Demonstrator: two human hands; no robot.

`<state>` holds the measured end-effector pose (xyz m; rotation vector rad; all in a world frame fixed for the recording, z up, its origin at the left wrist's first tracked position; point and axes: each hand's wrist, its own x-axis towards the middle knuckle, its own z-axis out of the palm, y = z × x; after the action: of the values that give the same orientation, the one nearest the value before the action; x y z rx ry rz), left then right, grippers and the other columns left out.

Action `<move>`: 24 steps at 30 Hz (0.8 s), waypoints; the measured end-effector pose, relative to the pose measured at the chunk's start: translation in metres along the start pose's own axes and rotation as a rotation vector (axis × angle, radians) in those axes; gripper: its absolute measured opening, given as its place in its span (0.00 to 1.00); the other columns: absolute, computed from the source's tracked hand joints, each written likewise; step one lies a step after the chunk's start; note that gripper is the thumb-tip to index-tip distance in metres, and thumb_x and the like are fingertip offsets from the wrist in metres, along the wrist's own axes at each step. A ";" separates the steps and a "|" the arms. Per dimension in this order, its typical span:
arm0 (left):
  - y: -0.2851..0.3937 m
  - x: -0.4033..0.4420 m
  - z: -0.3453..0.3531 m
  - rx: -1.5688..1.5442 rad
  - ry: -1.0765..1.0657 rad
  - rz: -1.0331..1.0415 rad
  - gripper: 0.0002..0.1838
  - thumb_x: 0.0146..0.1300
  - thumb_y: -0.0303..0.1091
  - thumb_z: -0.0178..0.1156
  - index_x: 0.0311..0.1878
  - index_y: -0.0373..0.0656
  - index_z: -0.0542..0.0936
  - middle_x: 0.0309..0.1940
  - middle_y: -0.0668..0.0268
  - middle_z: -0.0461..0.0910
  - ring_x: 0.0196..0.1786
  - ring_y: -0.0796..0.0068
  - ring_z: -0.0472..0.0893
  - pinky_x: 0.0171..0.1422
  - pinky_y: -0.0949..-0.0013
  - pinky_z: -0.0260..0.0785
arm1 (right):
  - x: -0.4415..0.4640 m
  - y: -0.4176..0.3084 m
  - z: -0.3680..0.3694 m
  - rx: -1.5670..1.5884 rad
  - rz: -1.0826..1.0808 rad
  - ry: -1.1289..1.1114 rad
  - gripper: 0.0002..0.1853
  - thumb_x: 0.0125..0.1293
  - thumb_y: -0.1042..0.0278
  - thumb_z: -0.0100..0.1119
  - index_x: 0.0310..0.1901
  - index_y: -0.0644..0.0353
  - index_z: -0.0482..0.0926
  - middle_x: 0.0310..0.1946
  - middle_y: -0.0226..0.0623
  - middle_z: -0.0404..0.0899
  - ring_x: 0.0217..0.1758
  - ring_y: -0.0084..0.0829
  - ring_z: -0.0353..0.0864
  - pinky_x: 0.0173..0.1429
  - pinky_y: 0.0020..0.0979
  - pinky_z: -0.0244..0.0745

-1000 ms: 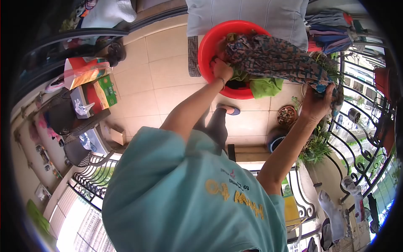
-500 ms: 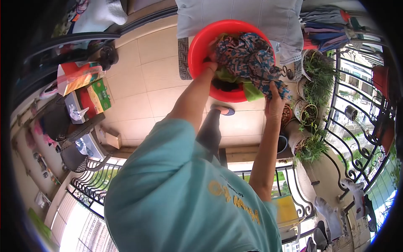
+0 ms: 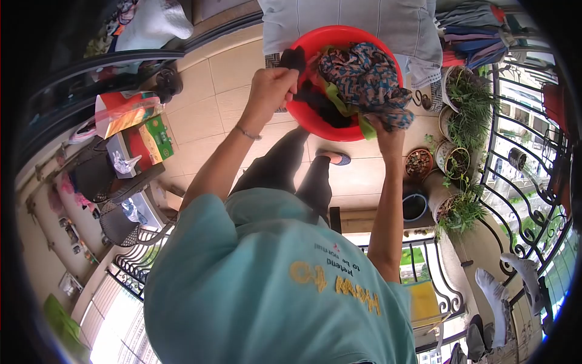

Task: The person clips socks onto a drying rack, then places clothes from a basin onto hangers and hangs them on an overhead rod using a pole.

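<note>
The left hand (image 3: 271, 94) was closed in a fist around limp black fabric (image 3: 293, 59), one end poking up above the knuckles, at the left rim of a round, glossy red plastic basin (image 3: 342, 31). More black cloth (image 3: 327, 110) lay in a soft, matte heap inside. The right hand (image 3: 389, 139) met the bunched end of a thin, crumpled patterned cloth (image 3: 364, 73), blocky in blue, pink and black, which spilled over the basin's right edge; its fingers were hidden there, so I could not tell whether they gripped. Smooth lime-green fabric (image 3: 367, 128) hung beside it. Behind the basin spread pale blue-grey cloth (image 3: 351, 13) with straight seams; smooth beige tiles (image 3: 227, 70) covered the floor.
</note>
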<state>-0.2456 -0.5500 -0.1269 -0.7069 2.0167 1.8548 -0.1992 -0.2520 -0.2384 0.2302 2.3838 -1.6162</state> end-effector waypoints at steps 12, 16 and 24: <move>0.001 -0.084 0.107 -0.204 -0.378 0.279 0.08 0.68 0.29 0.54 0.38 0.37 0.81 0.23 0.72 0.77 0.26 0.88 0.74 0.31 0.81 0.69 | -0.022 0.018 0.064 0.159 -0.065 -0.073 0.14 0.63 0.62 0.58 0.42 0.66 0.78 0.33 0.38 0.79 0.35 0.29 0.77 0.38 0.28 0.72; -0.043 -0.057 0.084 0.049 -0.016 0.542 0.26 0.57 0.43 0.65 0.56 0.42 0.75 0.48 0.61 0.76 0.52 0.69 0.74 0.50 0.62 0.68 | -0.021 -0.072 0.030 0.262 0.057 0.033 0.12 0.65 0.65 0.50 0.32 0.66 0.76 0.23 0.33 0.76 0.28 0.21 0.73 0.32 0.25 0.67; -0.167 -0.025 0.049 1.102 -0.120 0.358 0.46 0.46 0.62 0.66 0.67 0.51 0.65 0.67 0.60 0.60 0.72 0.54 0.53 0.52 0.27 0.55 | -0.043 -0.154 -0.001 0.562 0.046 -0.033 0.10 0.66 0.68 0.47 0.36 0.67 0.75 0.28 0.36 0.75 0.33 0.27 0.74 0.36 0.28 0.70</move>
<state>-0.1383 -0.5044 -0.2590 0.0863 2.6939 0.6033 -0.1994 -0.3078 -0.0884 0.3510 1.8304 -2.2101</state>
